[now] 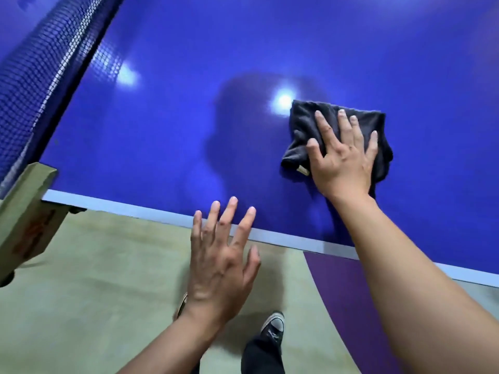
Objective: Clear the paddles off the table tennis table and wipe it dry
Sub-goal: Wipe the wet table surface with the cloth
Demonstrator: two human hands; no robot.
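The blue table tennis table (243, 63) fills the upper part of the view, its white side line (121, 206) running across the middle. A dark grey cloth (305, 122) lies folded on the table at the right. My right hand (343, 155) presses flat on the cloth with straight, spread fingers. My left hand (221, 255) hovers open at the table's near edge, fingers spread, its fingertips over the white line. No paddle is in view.
The net (35, 76) stretches along the upper left, fixed to a beige net post clamp (24, 211) at the table's edge. Below lie a pale green floor (94, 292) with a purple patch (345, 292) and my black sneaker (272, 327).
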